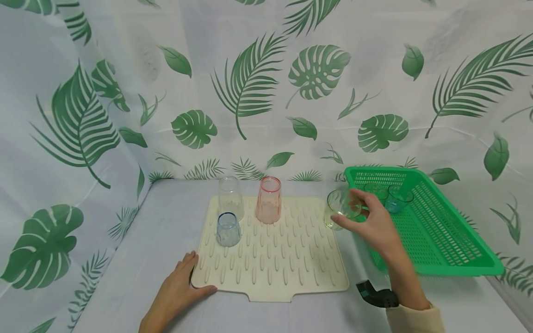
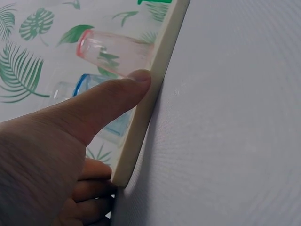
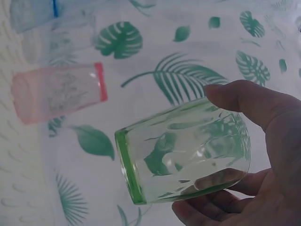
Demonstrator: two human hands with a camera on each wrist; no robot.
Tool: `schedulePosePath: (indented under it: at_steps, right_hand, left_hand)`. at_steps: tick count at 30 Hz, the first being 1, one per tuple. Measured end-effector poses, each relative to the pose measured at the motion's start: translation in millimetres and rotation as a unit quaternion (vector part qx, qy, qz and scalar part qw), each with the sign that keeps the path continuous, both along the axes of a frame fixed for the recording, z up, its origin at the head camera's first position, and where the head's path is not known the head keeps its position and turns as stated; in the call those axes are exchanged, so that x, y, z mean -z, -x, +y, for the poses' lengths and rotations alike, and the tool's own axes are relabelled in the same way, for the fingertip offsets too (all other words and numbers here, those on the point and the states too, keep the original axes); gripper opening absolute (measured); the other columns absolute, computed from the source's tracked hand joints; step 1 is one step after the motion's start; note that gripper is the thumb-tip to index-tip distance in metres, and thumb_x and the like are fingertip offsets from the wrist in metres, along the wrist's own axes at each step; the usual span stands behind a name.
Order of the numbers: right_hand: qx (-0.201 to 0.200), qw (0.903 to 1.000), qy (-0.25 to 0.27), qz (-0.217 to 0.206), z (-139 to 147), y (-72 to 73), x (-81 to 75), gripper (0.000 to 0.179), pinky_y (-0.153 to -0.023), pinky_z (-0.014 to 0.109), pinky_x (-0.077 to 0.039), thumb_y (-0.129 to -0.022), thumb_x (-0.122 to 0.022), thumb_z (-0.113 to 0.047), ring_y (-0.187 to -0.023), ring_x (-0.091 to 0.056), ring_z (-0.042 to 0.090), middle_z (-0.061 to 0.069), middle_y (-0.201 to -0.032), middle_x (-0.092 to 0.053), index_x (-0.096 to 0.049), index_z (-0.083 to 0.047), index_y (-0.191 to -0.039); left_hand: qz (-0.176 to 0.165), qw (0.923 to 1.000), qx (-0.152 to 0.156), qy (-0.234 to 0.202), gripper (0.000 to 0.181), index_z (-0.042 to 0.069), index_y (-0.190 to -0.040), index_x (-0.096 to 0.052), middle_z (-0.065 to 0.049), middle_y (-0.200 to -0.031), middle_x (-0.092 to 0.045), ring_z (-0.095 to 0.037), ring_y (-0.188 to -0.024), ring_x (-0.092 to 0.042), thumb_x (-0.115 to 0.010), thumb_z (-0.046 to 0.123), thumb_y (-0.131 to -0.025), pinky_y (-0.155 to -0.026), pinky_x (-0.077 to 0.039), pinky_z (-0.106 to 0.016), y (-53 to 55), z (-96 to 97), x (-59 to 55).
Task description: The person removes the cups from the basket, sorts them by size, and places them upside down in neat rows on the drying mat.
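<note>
Glass pinched by right hand points greener end down, long axis seemingly tilted.

The left hand rests, thumb outstretched — the right hand grips, its lower fingers seemingly curled.

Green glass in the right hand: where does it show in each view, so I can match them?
Head: green glass right of centre, below mid-height, in the right hand.
Left wrist: not in this picture.
Right wrist: green glass slightly below and right of centre.
Shared landmark: the pink glass, visible in all three.
</note>
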State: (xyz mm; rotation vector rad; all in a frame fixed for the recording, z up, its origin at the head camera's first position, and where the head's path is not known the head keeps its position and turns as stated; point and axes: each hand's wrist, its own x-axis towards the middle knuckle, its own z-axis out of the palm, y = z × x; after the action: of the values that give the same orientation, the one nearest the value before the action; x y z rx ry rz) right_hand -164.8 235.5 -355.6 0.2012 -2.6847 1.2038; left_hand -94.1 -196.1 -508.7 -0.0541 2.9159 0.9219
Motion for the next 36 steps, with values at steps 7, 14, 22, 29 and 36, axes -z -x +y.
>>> schedulePosePath:
  at_steps: [7,14,22,29,36]
  right_hand:
    - [-0.032,0.9991,-0.024,0.016,-15.7,-4.7,9.0,0.08,-0.095,0.04,-0.044,-0.075,-0.077,-0.041,-0.115,-0.051,0.023,0.008,-0.128,-0.051,-0.041,-0.009,-0.139]
    - [-0.067,0.9975,-0.007,0.022,-28.4,-9.0,15.1,0.08,-0.094,0.025,-0.047,-0.072,-0.08,-0.038,-0.111,-0.053,0.017,0.003,-0.127,-0.052,-0.043,-0.01,-0.137]
    - [-0.091,0.9946,0.047,0.02,-38.6,-10.3,23.5,0.082,-0.091,0.005,-0.041,-0.07,-0.083,-0.03,-0.113,-0.052,0.017,0.006,-0.123,-0.054,-0.042,-0.008,-0.138]
    - [-0.131,0.9868,0.092,0.024,-44.9,-11.8,28.5,0.079,-0.094,0.008,-0.044,-0.07,-0.083,-0.022,-0.117,-0.053,0.022,0.007,-0.124,-0.056,-0.043,-0.004,-0.136]
    - [-0.161,0.9798,0.117,0.02,-52.3,-14.0,33.6,0.073,-0.097,0.015,-0.047,-0.07,-0.083,-0.02,-0.116,-0.054,0.022,0.005,-0.122,-0.056,-0.047,-0.005,-0.132]
  left_hand:
    - [-0.006,1.0,-0.001,0.004,0.112,0.004,-0.144,-0.035,-0.019,-0.152,-0.03,-0.042,-0.14,-0.025,-0.069,0.072,-0.062,-0.111,-0.028,-0.058,0.3,-0.1,-0.9]
    - [-0.008,0.9999,-0.002,0.01,0.112,0.003,-0.144,-0.036,-0.019,-0.151,-0.031,-0.041,-0.14,-0.026,-0.068,0.073,-0.062,-0.111,-0.028,-0.057,1.4,0.0,-2.0]
    - [0.0,0.9999,-0.004,0.015,0.107,0.0,-0.143,-0.036,-0.022,-0.149,-0.034,-0.04,-0.138,-0.031,-0.068,0.069,-0.067,-0.109,-0.032,-0.055,1.6,2.8,-9.7]
    - [0.038,0.9992,0.008,0.014,0.098,0.001,-0.142,-0.038,-0.017,-0.149,-0.036,-0.034,-0.139,-0.034,-0.064,0.066,-0.073,-0.11,-0.034,-0.051,-3.0,17.5,-33.0]
    - [0.073,0.9958,0.045,-0.032,0.096,0.012,-0.145,-0.037,-0.004,-0.151,-0.036,-0.024,-0.14,-0.035,-0.064,0.068,-0.072,-0.11,-0.036,-0.047,-5.3,43.2,-63.5]
